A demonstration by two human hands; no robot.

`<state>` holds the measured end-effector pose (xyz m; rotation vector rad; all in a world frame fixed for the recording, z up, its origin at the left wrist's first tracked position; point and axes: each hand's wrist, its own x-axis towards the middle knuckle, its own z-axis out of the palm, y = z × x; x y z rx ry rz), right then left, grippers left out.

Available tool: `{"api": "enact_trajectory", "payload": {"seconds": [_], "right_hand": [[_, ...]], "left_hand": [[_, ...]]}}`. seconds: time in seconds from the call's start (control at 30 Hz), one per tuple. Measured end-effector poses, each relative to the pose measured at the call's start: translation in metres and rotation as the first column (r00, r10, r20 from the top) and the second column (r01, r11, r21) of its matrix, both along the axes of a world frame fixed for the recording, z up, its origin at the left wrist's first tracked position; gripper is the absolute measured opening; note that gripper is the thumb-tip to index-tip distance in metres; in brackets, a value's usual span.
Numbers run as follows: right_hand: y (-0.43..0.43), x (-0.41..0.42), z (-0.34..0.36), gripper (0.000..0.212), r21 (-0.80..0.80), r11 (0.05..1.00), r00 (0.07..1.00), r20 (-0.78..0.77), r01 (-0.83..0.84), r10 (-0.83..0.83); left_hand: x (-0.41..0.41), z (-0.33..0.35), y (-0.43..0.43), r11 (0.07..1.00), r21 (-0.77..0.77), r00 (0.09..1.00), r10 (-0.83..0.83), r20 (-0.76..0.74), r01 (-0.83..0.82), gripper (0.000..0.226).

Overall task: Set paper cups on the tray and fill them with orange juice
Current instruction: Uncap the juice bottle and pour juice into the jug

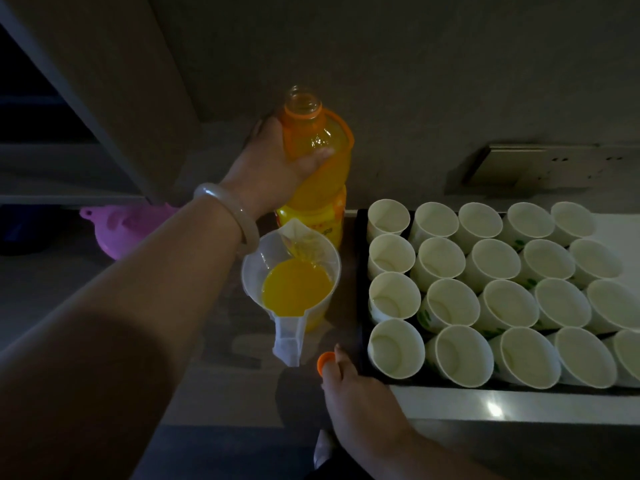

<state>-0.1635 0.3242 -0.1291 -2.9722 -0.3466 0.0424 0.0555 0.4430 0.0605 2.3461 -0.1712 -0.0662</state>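
Dim grey wall (pixel 415 81) backs a dark counter (pixel 52 271), with a white surface (pixel 519 403) adjoining it on the right. On that white surface sits a black tray (pixel 361 271), packed in rows with empty white paper cups (pixel 446 308) that stand upright and touch one another; some show green print on their sides. Left of the tray, an uncapped orange juice bottle (pixel 322 181) stands at the wall. The left hand (pixel 273 164) grips its shoulder, with the thumb across the front and the fingers curled behind. Just in front of the bottle is a clear plastic jug (pixel 258 258), partly filled with juice (pixel 298 285), its handle pointing toward the person. A pink funnel (pixel 117 230) lies further left. The right hand (pixel 360 393) rests by the tray's near corner, its fingertips pinching the orange cap (pixel 325 361). A pale bracelet (pixel 235 213) circles the left wrist.
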Motion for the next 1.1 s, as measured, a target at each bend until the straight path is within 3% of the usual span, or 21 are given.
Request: {"api": "enact_trajectory", "payload": {"seconds": [0.07,0.17,0.23,0.33,0.43,0.5,0.57,0.63,0.67,0.73,0.8,0.87,1.0,1.1], "right_hand": [[-0.002,-0.003,0.010,0.057,0.071,0.997,0.999,0.036,0.006,-0.009],[-0.010,-0.003,0.051,0.023,0.230,0.973,0.989,0.148,-0.010,-0.025],[-0.021,-0.001,0.087,0.015,0.375,0.926,0.968,0.243,-0.038,-0.058],[-0.038,0.013,0.144,0.015,0.531,0.847,0.948,0.286,-0.036,-0.139],[-0.045,0.053,0.188,0.015,0.567,0.820,0.930,0.337,-0.075,-0.147],[-0.042,0.090,0.204,0.027,0.545,0.832,0.919,0.372,-0.099,-0.134],[-0.036,0.125,0.205,0.037,0.616,0.787,0.931,0.310,-0.042,-0.192],[-0.027,0.154,0.201,0.040,0.782,0.601,0.931,0.078,0.165,-0.356],[-0.022,0.166,0.198,0.044,0.840,0.444,0.904,-0.120,0.312,-0.409],[-0.016,0.185,0.193,0.043,0.847,0.095,0.812,-0.461,0.522,-0.358],[-0.015,0.194,0.191,0.023,0.830,-0.092,0.784,-0.552,0.551,-0.285],[-0.017,0.199,0.193,0.007,0.852,-0.109,0.793,-0.518,0.512,-0.321],[-0.023,0.205,0.197,0.027,0.921,-0.030,0.841,-0.367,0.388,-0.397],[-0.027,0.203,0.197,0.019,0.937,0.095,0.880,-0.275,0.335,-0.388]], "left_hand": [[0.000,0.000,0.000,1.000,-0.001,1.000,-0.002,0.007,0.003,0.077],[0.000,0.001,0.001,1.000,-0.006,1.000,-0.003,0.001,0.003,0.077],[0.001,0.000,0.002,1.000,-0.005,1.000,0.000,0.011,0.000,0.078],[0.002,-0.001,0.002,1.000,-0.014,1.000,-0.008,0.020,0.008,0.079],[0.004,-0.002,0.003,0.999,-0.045,1.000,-0.028,0.007,0.028,0.080],[0.005,-0.002,0.003,0.999,-0.034,1.000,-0.013,0.014,0.013,0.080],[0.006,-0.002,0.002,1.000,-0.026,1.000,-0.002,0.017,0.002,0.078],[0.006,-0.001,0.002,0.999,-0.038,1.000,0.000,-0.010,0.000,0.069],[0.006,-0.001,0.002,0.998,-0.055,1.000,-0.003,-0.018,0.002,0.066],[0.004,0.002,0.002,0.995,-0.099,1.000,-0.018,-0.019,0.016,0.063],[0.003,0.003,0.003,0.990,-0.142,0.999,-0.026,-0.031,0.021,0.051],[0.002,0.003,0.006,0.976,-0.217,0.997,-0.041,-0.064,0.026,0.042],[-0.005,-0.004,0.019,0.953,-0.298,0.989,-0.091,-0.114,0.053,0.084],[-0.016,-0.014,0.031,0.965,-0.261,0.991,-0.059,-0.123,0.025,0.093]]}}
